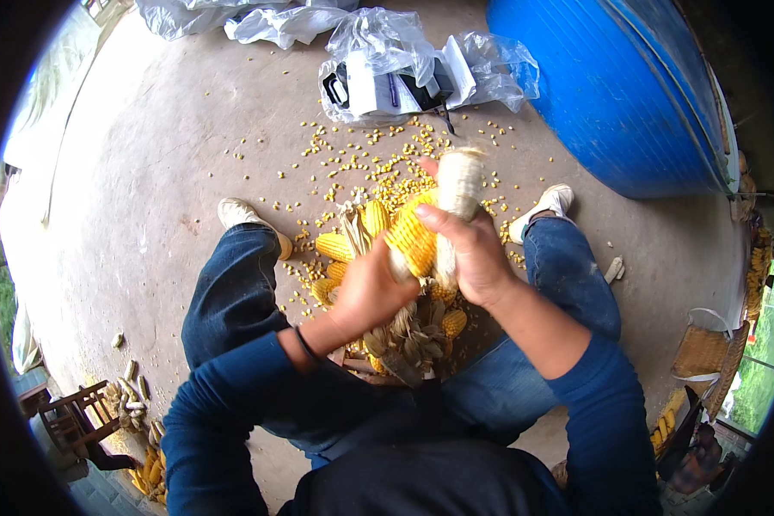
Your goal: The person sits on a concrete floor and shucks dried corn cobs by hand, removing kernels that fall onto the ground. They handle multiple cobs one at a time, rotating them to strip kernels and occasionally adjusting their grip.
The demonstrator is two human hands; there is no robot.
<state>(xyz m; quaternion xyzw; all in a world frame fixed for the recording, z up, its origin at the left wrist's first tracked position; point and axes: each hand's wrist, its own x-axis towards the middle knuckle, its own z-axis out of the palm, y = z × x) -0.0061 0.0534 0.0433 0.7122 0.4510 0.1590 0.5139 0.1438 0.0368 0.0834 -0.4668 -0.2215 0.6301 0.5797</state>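
Between my knees, my left hand (371, 291) is closed around a yellow ear of corn (414, 242), partly stripped toward its lower end. My right hand (480, 258) grips a bare, pale corncob (460, 183), held upright and slightly blurred at its top. The two cobs are pressed side by side, my right thumb lying over the ear. Below my hands is a pile of corn ears (334, 248) with dry husks (408, 335); whatever holds the pile is mostly hidden by my arms. Loose kernels (393, 191) lie scattered on the floor ahead.
Clear plastic bags with black devices and papers (374, 93) lie ahead. A large blue tub (611, 95) stands at the far right. Bare cobs (129, 396) and a wooden chair (82, 421) are at the lower left, a woven basket (699, 351) at the right.
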